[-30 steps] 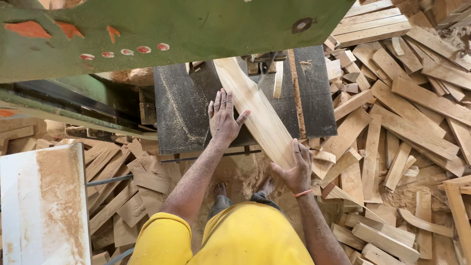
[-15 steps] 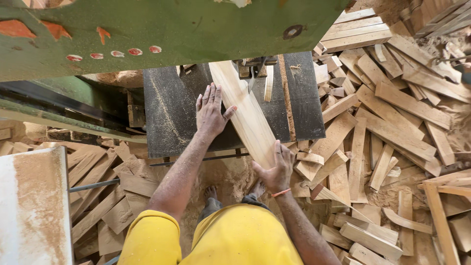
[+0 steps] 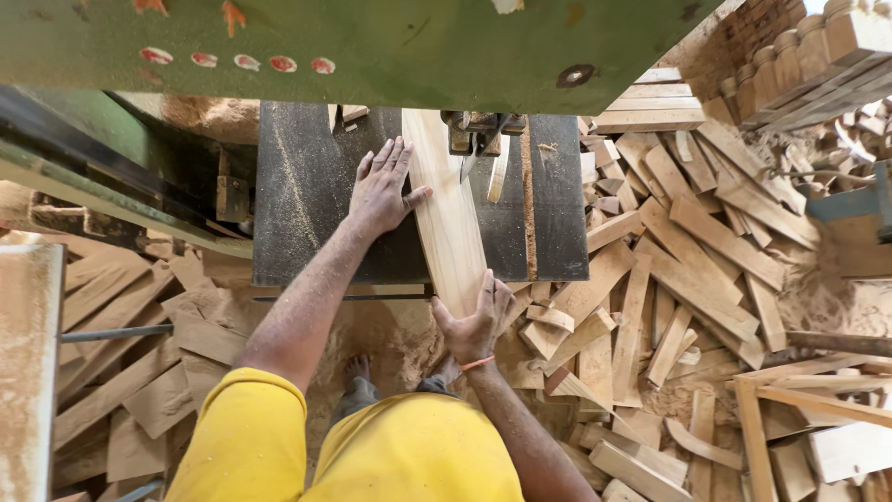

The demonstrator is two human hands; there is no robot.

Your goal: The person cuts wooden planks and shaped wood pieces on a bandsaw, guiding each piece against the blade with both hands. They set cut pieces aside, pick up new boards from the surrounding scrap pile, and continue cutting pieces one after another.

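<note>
A long pale wooden plank (image 3: 448, 209) lies on the dark metal saw table (image 3: 297, 195), running away from me under the green machine housing (image 3: 390, 46). My left hand (image 3: 383, 189) rests flat on the table with fingers spread, its thumb pressing the plank's left edge. My right hand (image 3: 474, 321) grips the plank's near end at the table's front edge. The saw blade and its guide (image 3: 476, 139) stand just right of the plank. A thin offcut strip (image 3: 499, 177) lies beside the blade.
Heaps of cut wood pieces (image 3: 688, 251) cover the floor on the right, and more scraps (image 3: 139, 363) lie on the left among sawdust. A white board (image 3: 28, 363) stands at the far left. Stacked turned posts (image 3: 836, 46) sit at the top right.
Both hands have pushed the plank forward along the table toward the blade. The plank now lies straighter, less slanted than a second ago.
</note>
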